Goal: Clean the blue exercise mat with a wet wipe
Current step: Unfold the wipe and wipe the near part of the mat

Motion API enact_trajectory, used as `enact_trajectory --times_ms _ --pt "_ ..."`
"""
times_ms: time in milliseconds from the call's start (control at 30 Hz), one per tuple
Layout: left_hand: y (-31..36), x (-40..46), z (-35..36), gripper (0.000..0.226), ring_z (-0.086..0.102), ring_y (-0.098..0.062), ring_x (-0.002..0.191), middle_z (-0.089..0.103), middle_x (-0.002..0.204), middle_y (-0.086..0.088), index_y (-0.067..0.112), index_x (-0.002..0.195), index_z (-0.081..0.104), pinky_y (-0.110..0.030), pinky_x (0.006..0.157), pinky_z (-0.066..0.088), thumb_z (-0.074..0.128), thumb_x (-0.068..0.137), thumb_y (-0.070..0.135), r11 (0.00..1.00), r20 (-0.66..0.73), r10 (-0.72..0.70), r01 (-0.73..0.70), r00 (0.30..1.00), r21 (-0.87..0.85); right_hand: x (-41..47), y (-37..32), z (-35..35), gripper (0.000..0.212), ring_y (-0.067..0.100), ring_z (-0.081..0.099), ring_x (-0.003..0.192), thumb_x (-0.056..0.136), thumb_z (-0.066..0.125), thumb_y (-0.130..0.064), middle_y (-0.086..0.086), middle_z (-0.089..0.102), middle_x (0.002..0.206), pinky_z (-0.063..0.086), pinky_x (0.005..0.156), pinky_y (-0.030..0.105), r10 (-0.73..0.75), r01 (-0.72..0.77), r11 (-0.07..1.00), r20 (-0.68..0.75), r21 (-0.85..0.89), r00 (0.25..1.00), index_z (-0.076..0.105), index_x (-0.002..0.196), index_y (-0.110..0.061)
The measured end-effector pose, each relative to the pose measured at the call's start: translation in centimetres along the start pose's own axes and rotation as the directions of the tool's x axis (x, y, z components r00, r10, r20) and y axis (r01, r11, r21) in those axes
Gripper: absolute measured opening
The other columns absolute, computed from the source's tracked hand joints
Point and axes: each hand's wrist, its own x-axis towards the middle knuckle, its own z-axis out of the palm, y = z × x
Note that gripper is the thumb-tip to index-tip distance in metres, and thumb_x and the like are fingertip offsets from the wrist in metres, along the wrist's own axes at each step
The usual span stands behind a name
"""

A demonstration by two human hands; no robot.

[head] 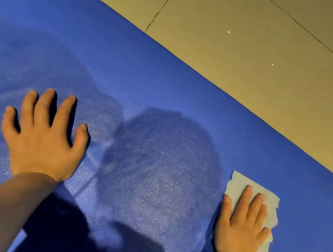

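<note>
Indoor room, likely a home or gym, large beige floor tiles (261,43) with dark grout lines, blue exercise mat (168,82) laid on them

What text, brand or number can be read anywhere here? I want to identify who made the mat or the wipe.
None: no word, label, number or sign shows in this view.
mat: plain blue surface, no print or logo visible.
wipe: plain pale sheet under the right hand, no print visible.
floor: bare tiles, no markings.
left hand: lies flat on the mat, covering no visible label.
</note>
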Motion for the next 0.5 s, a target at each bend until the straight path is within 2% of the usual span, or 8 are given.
enact_trajectory --times_ms 67,133,200,300,367,433,500 --pt "0.1 0.1 -0.1 0.061 0.023 -0.038 0.143 0.037 0.148 -0.017 0.014 0.141 0.050 -0.065 0.110 0.018 0.040 0.088 0.044 1.000 0.005 -0.003 0.003 1.000 0.003 0.2 -1.5 -0.6 0.088 0.028 0.001 0.151 0.080 -0.003 -0.068 0.007 0.002 0.165 0.004 0.116 0.059 0.115 -0.115 0.992 -0.007 0.051 0.993 0.009 0.156 -0.026" --pt "0.1 -0.1 -0.2 0.061 0.023 -0.038 0.143 0.037 0.149 -0.017 0.013 0.141 0.051 -0.064 0.111 0.017 0.042 0.088 0.043 1.000 0.007 -0.002 0.002 1.000 0.011 -0.5 -5.4 -0.2 0.079 0.031 -0.001 0.151 0.091 0.000 -0.065 0.010 0.001 0.165 0.001 0.115 0.058 0.094 -0.092 0.993 -0.032 0.072 0.995 0.008 0.157 -0.022" --pt "0.2 -0.1 -0.2 0.061 0.023 -0.038 0.144 0.037 0.149 -0.016 0.013 0.140 0.051 -0.062 0.111 0.014 0.043 0.088 0.042 1.000 0.010 -0.002 0.002 1.000 0.015 -1.0 -10.2 0.6 0.075 0.030 -0.009 0.151 0.091 -0.006 -0.063 0.007 -0.011 0.164 -0.009 0.115 0.053 -0.028 0.027 0.998 0.015 0.058 0.999 -0.005 0.154 -0.024" --pt "0.2 0.0 -0.1 0.060 0.024 -0.040 0.142 0.039 0.148 -0.018 0.012 0.140 0.052 -0.064 0.109 0.017 0.044 0.088 0.041 1.000 -0.004 0.013 -0.013 1.000 0.025 -0.2 -17.6 1.0 0.077 0.030 -0.021 0.148 0.076 -0.014 -0.063 0.002 -0.023 0.160 -0.028 0.106 0.051 -0.270 0.267 0.963 0.062 0.042 0.961 -0.020 0.146 -0.031" --pt "0.1 0.0 0.0 0.060 0.025 -0.040 0.141 0.039 0.147 -0.019 0.011 0.139 0.052 -0.068 0.106 0.023 0.044 0.088 0.041 1.000 -0.020 0.019 -0.018 1.000 0.012 1.7 -22.0 0.7 0.073 0.027 -0.023 0.148 0.087 -0.005 -0.063 0.001 -0.022 0.162 -0.029 0.104 0.056 -0.428 0.427 0.904 0.108 0.037 0.897 -0.014 0.153 -0.033" --pt "-0.1 0.1 0.2 0.060 0.023 -0.040 0.141 0.038 0.147 -0.019 0.012 0.140 0.050 -0.072 0.104 0.026 0.041 0.089 0.043 1.000 -0.015 0.005 -0.005 1.000 -0.028 4.6 -25.1 -0.1 0.065 0.024 -0.019 0.149 0.099 0.017 -0.060 -0.003 -0.017 0.163 -0.021 0.110 0.058 -0.603 0.608 0.794 0.120 0.001 0.788 -0.005 0.155 -0.036" --pt "-0.4 0.3 0.5 0.061 0.023 -0.045 0.139 0.036 0.145 -0.022 0.010 0.140 0.049 -0.074 0.103 0.027 0.038 0.091 0.046 0.998 -0.010 0.040 -0.040 0.999 -0.049 8.4 -25.9 -1.4 0.065 0.018 -0.014 0.150 0.100 0.026 -0.061 -0.009 -0.012 0.164 -0.015 0.115 0.055 -0.713 0.722 0.691 0.139 -0.030 0.687 0.001 0.155 -0.039"
